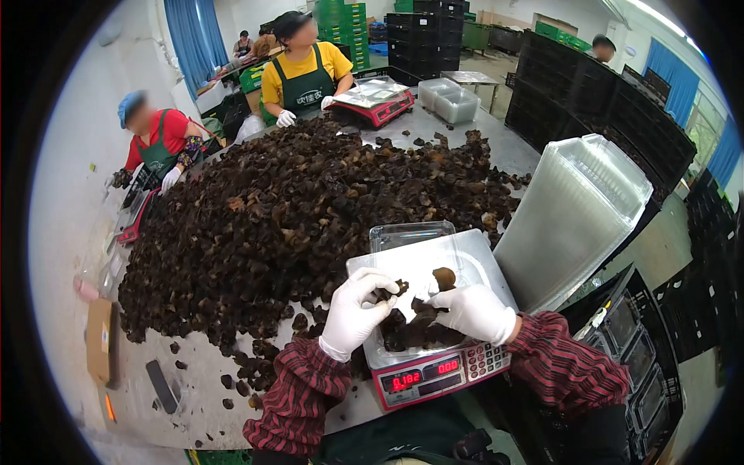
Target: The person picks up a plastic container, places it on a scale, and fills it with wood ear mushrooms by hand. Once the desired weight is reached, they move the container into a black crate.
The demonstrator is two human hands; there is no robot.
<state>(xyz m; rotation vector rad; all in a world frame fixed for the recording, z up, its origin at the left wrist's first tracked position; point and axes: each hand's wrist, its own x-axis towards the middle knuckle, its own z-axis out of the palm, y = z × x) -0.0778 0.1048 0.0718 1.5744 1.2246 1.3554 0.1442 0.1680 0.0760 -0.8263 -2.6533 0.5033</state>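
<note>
Red digits glow on the front of the red digital scale (439,377): the left window seems to read 0.182 and the right one 0.00, with a keypad beside them too small to read. On the scale's platform sits a clear plastic tray (467,258) holding a small heap of dark wrinkled fungus pieces (415,329).

The white-gloved left hand (356,310) is over the tray's left edge, its fingers curled and pinching a dark piece against the thumb. The white-gloved right hand (474,312) rests over the tray's right half with its fingers pressed together on the heap; I cannot tell whether it grips anything. A brown piece (444,277) lies in the tray just beyond those fingers.

Behind and left of the scale, a large pile of the same dark fungus (294,194) covers the grey table (508,151). Right of the scale leans a tall stack of clear plastic trays (577,205). Far behind the scale, a co-worker in a yellow shirt and green apron (304,89) bearing white characters too blurred to read stands at a second red scale (378,110), with empty clear tubs (449,101) beside it.
</note>
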